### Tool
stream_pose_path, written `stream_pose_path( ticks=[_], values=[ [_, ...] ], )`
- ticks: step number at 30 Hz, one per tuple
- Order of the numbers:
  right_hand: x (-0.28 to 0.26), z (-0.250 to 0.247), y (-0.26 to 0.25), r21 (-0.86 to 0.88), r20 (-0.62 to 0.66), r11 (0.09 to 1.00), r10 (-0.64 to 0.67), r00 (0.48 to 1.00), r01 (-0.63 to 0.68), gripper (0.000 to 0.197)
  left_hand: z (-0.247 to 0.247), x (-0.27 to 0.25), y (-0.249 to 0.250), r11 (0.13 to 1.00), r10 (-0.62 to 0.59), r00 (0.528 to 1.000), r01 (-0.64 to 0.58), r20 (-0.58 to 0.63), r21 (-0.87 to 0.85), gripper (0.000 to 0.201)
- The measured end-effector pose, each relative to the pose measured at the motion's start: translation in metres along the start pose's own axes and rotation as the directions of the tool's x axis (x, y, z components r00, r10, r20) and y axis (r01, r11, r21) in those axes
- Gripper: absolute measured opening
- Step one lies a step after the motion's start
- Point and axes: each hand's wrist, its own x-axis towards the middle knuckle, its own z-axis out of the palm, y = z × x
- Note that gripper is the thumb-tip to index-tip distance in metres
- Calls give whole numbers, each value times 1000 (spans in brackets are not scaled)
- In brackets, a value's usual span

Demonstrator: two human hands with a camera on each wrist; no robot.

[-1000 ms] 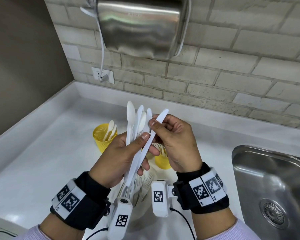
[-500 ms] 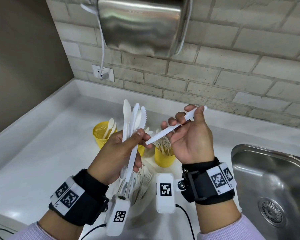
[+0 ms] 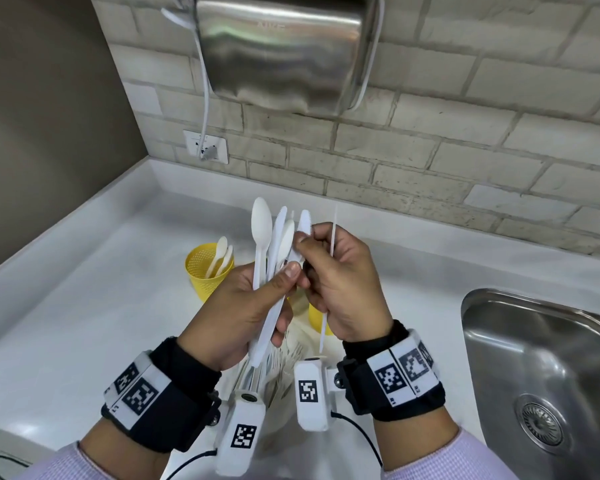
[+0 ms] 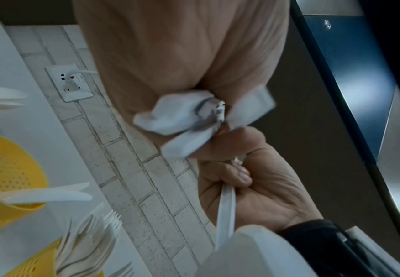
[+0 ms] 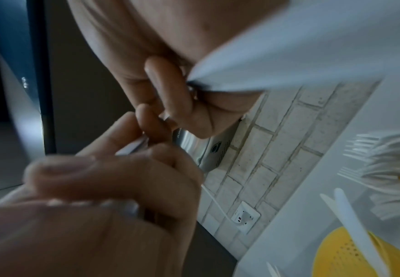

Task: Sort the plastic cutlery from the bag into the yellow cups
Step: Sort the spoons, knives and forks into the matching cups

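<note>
My left hand (image 3: 281,275) grips an upright bundle of white plastic spoons and knives (image 3: 272,244); their handle ends (image 4: 182,116) poke out below the fist. My right hand (image 3: 312,240) holds one white knife (image 3: 331,237) upright in its curled fingers, and its fingertips pinch the blade of another knife (image 3: 305,223) in the bundle. A yellow cup (image 3: 201,275) with two spoons stands to the left. A second yellow cup (image 3: 316,318) is mostly hidden behind my hands. A third cup (image 4: 4,168) with knives and a cup of forks (image 4: 87,239) show in the left wrist view.
A clear bag with forks (image 3: 284,362) lies on the white counter (image 3: 84,306) under my wrists. A steel sink (image 3: 541,368) is at the right. A brick wall with a socket (image 3: 207,147) and a steel hand dryer (image 3: 284,46) stands behind.
My right hand pulled one knife out of the bundle and swung it right, then came back to the bundle with that knife in it and pinches a second knife.
</note>
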Motion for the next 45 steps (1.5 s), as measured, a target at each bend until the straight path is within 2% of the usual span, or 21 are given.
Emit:
stream_pose_path(
  ticks=[4,7,10,13,16,18,21,23,26,29,33,36,39,42,45],
  values=[
    [4,-1,-3,169,-90,983,-52,995,67,21,-2,-2,1,999,8,999,-6,-37,44,31],
    [4,-5,-3,289,-61,957,5,998,13,21,-1,-4,0,999,7,1000,-5,-26,54,32],
    [0,-1,-2,205,-16,979,22,1000,-18,23,5,-4,3,1000,9,1000,-9,23,22,36],
    [1,1,-2,164,-26,986,24,999,-19,25,7,-5,5,999,26,999,-27,47,25,38],
    [9,-4,0,195,-136,980,-20,991,46,32,5,-5,3,999,7,1000,-8,24,37,40],
    [13,-10,1,286,-207,952,-45,977,105,35,4,-5,2,1000,-9,1000,9,24,-15,41],
    [13,-17,-6,446,-277,880,-35,960,161,29,4,-6,3,990,-37,997,46,70,-131,36],
    [10,-22,-14,492,-352,831,-84,932,261,20,4,-7,4,985,-35,992,55,118,-163,37],
    [7,-28,-24,445,-463,805,-168,870,392,7,6,-6,5,981,-34,987,64,158,-185,45],
    [8,-29,-22,303,-519,839,-253,816,452,11,8,-5,5,978,-52,983,85,175,-189,48],
    [8,-21,-10,61,-483,855,-427,764,516,15,7,-5,4,979,-51,975,92,216,-183,49],
    [4,-12,-6,21,-384,853,-475,792,522,11,6,-4,4,980,-57,972,98,229,-172,49],
    [3,-8,-1,-40,-279,892,-443,852,450,20,7,-4,4,985,-58,970,94,235,-146,49],
    [0,-5,1,-122,-201,939,-342,918,323,16,8,-5,4,990,-52,969,82,242,-117,49],
    [-2,0,-2,-28,-119,981,-192,974,190,8,8,-5,4,989,-56,970,87,237,-121,46]
  ],
)
